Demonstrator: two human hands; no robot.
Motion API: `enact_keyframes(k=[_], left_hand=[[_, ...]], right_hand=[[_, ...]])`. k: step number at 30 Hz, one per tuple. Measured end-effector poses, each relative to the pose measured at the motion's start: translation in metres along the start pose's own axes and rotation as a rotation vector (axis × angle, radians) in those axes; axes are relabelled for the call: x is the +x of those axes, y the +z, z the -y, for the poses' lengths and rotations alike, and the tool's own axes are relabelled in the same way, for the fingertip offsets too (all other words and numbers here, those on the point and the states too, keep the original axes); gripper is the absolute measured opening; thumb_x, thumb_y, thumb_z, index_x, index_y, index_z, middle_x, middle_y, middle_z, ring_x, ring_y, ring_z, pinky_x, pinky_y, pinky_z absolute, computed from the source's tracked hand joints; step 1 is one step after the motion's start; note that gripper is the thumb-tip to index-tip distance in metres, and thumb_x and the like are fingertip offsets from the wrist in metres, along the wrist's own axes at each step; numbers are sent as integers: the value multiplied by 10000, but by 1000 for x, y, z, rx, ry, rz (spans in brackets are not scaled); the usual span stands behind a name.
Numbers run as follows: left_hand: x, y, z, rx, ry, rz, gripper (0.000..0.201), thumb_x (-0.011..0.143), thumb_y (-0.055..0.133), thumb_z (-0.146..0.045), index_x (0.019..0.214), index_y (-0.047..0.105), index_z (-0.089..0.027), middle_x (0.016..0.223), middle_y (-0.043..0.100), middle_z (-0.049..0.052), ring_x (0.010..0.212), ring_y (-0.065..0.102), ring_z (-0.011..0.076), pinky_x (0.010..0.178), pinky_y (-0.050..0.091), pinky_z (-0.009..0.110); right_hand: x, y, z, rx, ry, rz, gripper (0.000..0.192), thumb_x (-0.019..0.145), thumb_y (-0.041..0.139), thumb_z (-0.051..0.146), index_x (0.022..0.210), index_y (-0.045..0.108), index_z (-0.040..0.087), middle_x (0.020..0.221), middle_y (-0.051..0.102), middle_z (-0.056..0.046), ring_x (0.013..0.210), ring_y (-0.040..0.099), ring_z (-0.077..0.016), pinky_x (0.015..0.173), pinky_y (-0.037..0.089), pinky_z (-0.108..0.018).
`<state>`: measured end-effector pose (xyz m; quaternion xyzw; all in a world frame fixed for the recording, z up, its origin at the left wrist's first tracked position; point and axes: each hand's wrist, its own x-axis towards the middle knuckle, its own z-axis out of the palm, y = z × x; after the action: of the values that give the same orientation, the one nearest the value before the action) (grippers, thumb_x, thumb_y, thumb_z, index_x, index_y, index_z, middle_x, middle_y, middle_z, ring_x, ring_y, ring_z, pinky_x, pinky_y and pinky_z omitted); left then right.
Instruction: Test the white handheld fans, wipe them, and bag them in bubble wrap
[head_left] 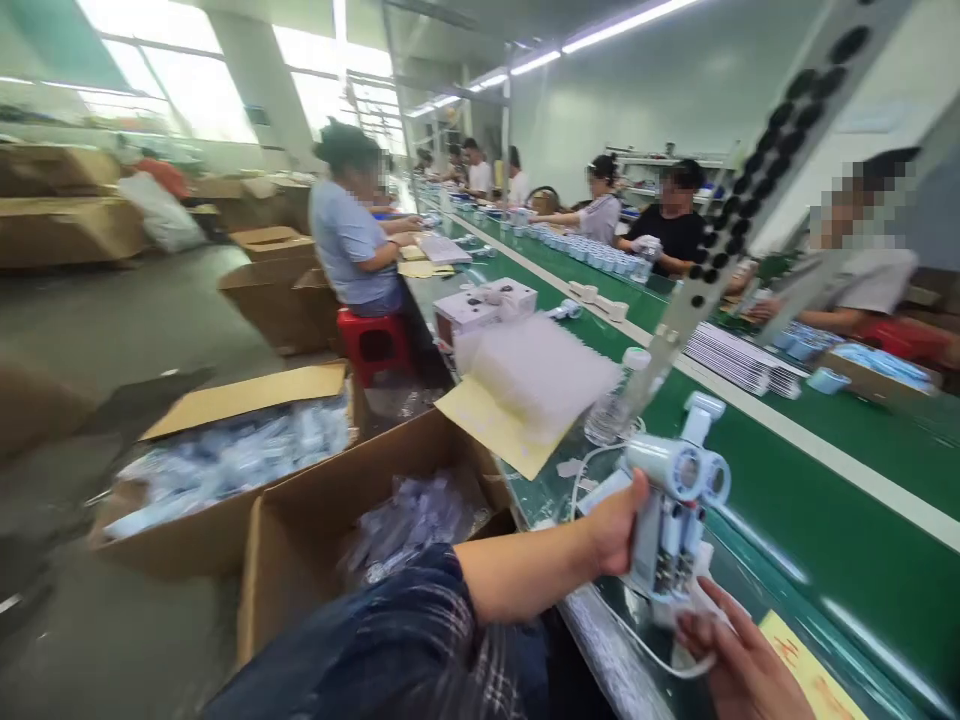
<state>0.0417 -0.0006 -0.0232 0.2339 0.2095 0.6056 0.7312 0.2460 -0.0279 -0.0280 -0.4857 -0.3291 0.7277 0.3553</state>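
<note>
My left hand (619, 525) is closed around light blue, hair-dryer-shaped plastic bodies (667, 465), held above the edge of the bench. Their round open ends face me, and small metal parts show along the handles. Just below, my right hand (742, 650) has its fingers pinched at the handle ends, by a whitish piece (705, 600) that is too blurred to name. A white cable (637, 640) loops under both hands. Behind the bodies stands a clear plastic bottle (611, 410).
A stack of pale sheets (536, 370) lies on yellow paper beside a white box (484, 305). Open cartons (300, 560) with bagged parts stand at my left. A green conveyor (787, 470) runs along the bench, with co-workers (356, 230) seated on both sides. A slanted metal post (750, 200) rises at the right.
</note>
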Motion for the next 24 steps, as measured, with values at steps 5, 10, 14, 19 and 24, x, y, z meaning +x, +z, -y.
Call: enact_keyframes(k=[5, 10, 14, 19, 24], left_hand=[[-18, 17, -23, -113, -31, 67, 933, 538, 938, -888, 1081, 785, -146, 1035, 843, 123, 953, 811, 310, 989, 632, 468], [-11, 25, -30, -19, 43, -6, 767, 574, 954, -846, 898, 748, -181, 1051, 846, 105, 1129, 804, 352, 1068, 625, 470], [-7, 31, -25, 63, 112, -51, 810, 551, 892, -935, 813, 713, -191, 1015, 833, 111, 1168, 786, 369, 997, 653, 443], [-4, 41, -27, 110, 152, -73, 842, 542, 844, -987, 768, 694, -190, 988, 822, 105, 1014, 801, 318, 788, 659, 364], [-7, 59, -25, 105, 127, 19, 925, 523, 749, -1079, 798, 650, -201, 1048, 802, 121, 1191, 762, 382, 887, 663, 444]], right_hand=[[-24, 36, 7, 143, -183, -35, 1169, 551, 1101, 460, 1527, 492, 252, 1070, 841, -106, 763, 803, -258, 562, 567, -293], [-25, 39, -5, 165, -226, -49, 936, 644, 986, 727, 1315, 620, 188, 600, 654, 50, 557, 705, -228, 544, 559, -317], [-35, 45, -15, 137, -290, -56, 745, 756, 827, 856, 1101, 630, 226, 471, 405, 140, 476, 630, -190, 533, 535, -297], [-45, 52, -11, -47, -356, -30, 747, 698, 818, 921, 894, 693, 211, 490, 582, 40, 520, 676, -219, 595, 565, -348], [-60, 52, -10, -203, -377, -57, 538, 789, 900, 725, 911, 803, 210, 670, 740, -12, 661, 698, -186, 726, 565, -331]])
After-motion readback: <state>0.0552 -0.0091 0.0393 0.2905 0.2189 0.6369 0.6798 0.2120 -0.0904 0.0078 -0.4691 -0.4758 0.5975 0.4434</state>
